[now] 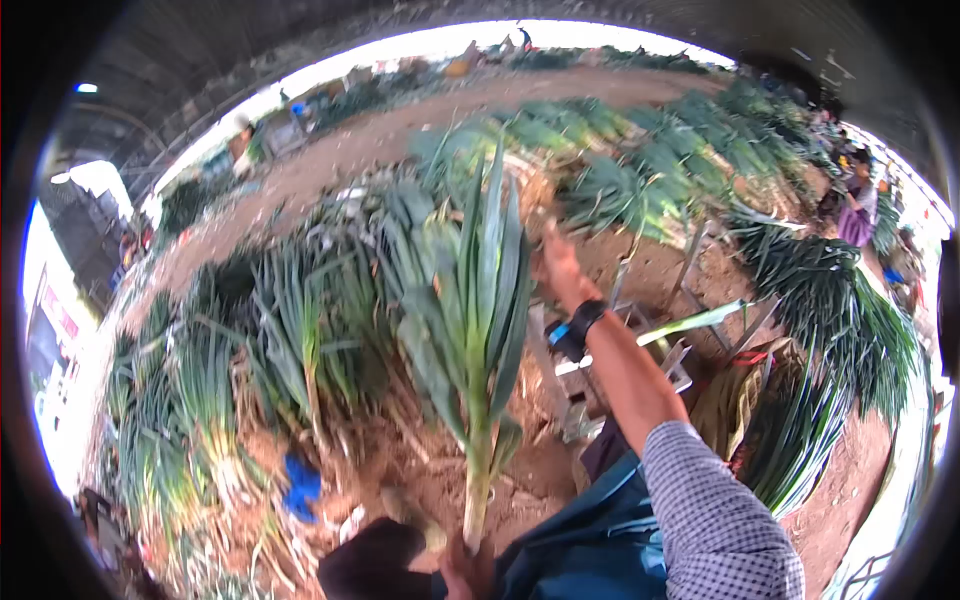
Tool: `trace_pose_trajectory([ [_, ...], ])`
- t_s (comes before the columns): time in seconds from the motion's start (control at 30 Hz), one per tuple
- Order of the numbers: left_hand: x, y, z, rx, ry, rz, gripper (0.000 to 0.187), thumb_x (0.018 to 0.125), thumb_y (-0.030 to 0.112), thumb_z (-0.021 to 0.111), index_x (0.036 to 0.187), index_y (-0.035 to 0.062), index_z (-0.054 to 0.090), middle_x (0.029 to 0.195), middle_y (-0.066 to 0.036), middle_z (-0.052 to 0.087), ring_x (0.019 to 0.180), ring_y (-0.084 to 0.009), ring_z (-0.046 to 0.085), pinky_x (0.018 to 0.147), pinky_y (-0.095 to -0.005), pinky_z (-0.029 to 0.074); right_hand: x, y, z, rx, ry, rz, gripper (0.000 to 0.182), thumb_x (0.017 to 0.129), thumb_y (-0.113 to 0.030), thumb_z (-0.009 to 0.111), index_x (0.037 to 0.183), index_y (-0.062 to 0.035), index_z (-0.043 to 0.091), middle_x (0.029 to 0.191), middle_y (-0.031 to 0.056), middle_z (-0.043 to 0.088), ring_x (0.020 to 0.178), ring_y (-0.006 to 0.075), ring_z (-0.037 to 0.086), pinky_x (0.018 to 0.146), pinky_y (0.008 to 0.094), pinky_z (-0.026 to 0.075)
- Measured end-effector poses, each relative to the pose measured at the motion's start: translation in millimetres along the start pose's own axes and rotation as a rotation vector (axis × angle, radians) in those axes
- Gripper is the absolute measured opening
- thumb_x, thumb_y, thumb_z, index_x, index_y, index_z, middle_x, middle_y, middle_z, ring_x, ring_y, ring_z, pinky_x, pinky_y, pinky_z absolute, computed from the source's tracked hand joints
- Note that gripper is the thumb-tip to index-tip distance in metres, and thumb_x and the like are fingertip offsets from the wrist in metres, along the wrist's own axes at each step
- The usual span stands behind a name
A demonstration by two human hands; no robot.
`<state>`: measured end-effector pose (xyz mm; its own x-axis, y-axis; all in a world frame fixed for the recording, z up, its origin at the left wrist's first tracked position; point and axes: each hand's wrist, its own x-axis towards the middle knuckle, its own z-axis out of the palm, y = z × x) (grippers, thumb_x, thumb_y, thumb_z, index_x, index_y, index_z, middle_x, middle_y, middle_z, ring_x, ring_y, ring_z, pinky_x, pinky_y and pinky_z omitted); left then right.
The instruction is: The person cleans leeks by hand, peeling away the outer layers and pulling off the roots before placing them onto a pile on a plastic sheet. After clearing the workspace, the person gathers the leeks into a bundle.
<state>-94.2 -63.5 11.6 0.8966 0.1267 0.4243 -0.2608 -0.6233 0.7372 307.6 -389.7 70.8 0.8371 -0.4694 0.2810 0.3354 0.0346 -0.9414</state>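
Observation:
A leek (478, 400) stands nearly upright in front of me, its pale stalk low and its green leaves fanned out at the top. My left hand (466, 572) is wrapped round the stalk's lower end, near my lap. To the right of the leaves, my right hand (562, 268) reaches forward with its fingers stretched out, somewhat blurred. I see nothing held in it. A watch with a dark band (578, 332) is on that wrist. Beside the right forearm, a loose leek leaf (690, 322) lies across a metal frame (690, 265).
Leeks (310, 310) are heaped along the left, with a blue scrap (300, 488) near them. More bundles (640, 180) lie ahead. Long thin green stalks (830, 300) spread at the right by a brown sack (740, 390). A person in purple (857, 205) is at the far right.

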Motion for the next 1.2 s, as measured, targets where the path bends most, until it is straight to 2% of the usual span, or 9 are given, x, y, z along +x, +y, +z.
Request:
trace_pose_trajectory([
  [0.07,14.7,6.1,-4.5,-0.014,-0.204,-0.081,0.024,0.083,0.013,0.075,0.1,0.0027,0.062,0.064,-0.016,0.058,0.054,-0.0322,0.059,0.049,-0.0402,0.045,-27.8,-34.7,14.4,0.347,-0.066,0.392,0.072,0.094,-0.067,0.046,0.108,0.0009,0.065,0.083,0.0056,0.067,0.071,0.0173,0.062,0.066,0.0359,0.052],
  [0.13,30.1,5.9,11.6,-0.022,-0.148,-0.041,0.026,0.084,0.015,0.075,0.102,0.0021,0.061,0.064,-0.016,0.058,0.054,-0.0325,0.06,0.049,-0.0408,0.045,-90.0,-38.3,0.1,0.194,-0.404,0.228,0.07,0.096,-0.062,0.047,0.129,-0.0009,0.057,0.104,0.0107,0.069,0.093,0.0201,0.066,0.081,0.0342,0.052],
  [0.23,41.7,0.2,34.2,-0.028,-0.137,0.011,0.031,0.085,0.019,0.076,0.105,0.0014,0.059,0.067,-0.017,0.059,0.057,-0.0347,0.061,0.051,-0.0411,0.046,-162.9,-66.2,29.0,0.831,-0.47,0.542,0.051,0.096,-0.041,0.062,0.133,-0.005,0.055,0.116,0.0079,0.066,0.099,0.0226,0.065,0.085,0.0381,0.055],
  [0.53,131.5,-59.8,78.4,-0.186,-0.298,-0.007,0.058,0.096,0.039,0.061,0.136,-0.0016,0.046,0.079,-0.015,0.067,0.061,-0.0286,0.063,0.06,-0.0412,0.051,-139.0,-49.7,47.9,0.692,-0.62,0.601,0.048,0.087,-0.019,0.076,0.129,-0.0069,0.057,0.119,0.0084,0.066,0.103,0.0236,0.066,0.094,0.0459,0.053],
  [0.63,183.6,-41.3,110.4,-0.519,-0.144,0.042,0.05,0.1,0.042,0.054,0.122,-0.0022,0.056,0.077,-0.008,0.064,0.06,-0.0227,0.058,0.059,-0.0351,0.05,-151.1,-38.8,59.9,0.683,-0.577,0.619,0.046,0.087,-0.016,0.076,0.127,-0.004,0.059,0.115,0.0097,0.068,0.099,0.0251,0.067,0.088,0.0415,0.056],
  [0.73,203.0,1.0,98.4,-0.555,-0.182,-0.48,0.041,0.102,0.039,0.05,0.101,0.0009,0.063,0.073,-0.002,0.058,0.061,-0.0147,0.051,0.06,-0.0284,0.046,-159.5,-35.5,60.5,0.639,-0.612,0.408,0.043,0.088,-0.014,0.074,0.127,-0.0027,0.059,0.116,0.0124,0.068,0.099,0.0242,0.068,0.092,0.0375,0.055],
  [0.77,203.4,-15.7,109.0,-0.582,-0.138,-0.299,0.039,0.103,0.035,0.049,0.084,0.0035,0.062,0.068,0.001,0.052,0.062,-0.0092,0.046,0.058,-0.0249,0.039,-159.2,-23.3,53.9,0.538,-0.646,0.34,0.043,0.088,-0.012,0.074,0.127,-0.0033,0.06,0.115,0.0126,0.068,0.099,0.0238,0.068,0.09,0.0363,0.056],
  [0.93,214.8,-63.3,152.6,-0.565,-0.024,-0.472,0.043,0.103,0.036,0.047,0.081,0.0013,0.062,0.065,0.003,0.048,0.061,-0.0074,0.043,0.055,-0.0291,0.035,-150.9,-19.3,41.1,0.93,-0.58,0.637,0.044,0.087,-0.011,0.075,0.127,-0.004,0.059,0.114,0.0108,0.069,0.097,0.0242,0.069,0.085,0.0399,0.058],
  [1.2,206.7,-2.5,129.1,-0.899,-0.499,-0.605,0.045,0.103,0.041,0.049,0.089,0.0019,0.067,0.071,-0.002,0.06,0.062,-0.0104,0.05,0.056,-0.0319,0.038,-117.3,-18.5,38.1,0.907,-0.647,0.701,0.049,0.091,-0.014,0.069,0.135,-0.0006,0.052,0.121,0.0149,0.065,0.103,0.0268,0.067,0.093,0.042,0.056],
])
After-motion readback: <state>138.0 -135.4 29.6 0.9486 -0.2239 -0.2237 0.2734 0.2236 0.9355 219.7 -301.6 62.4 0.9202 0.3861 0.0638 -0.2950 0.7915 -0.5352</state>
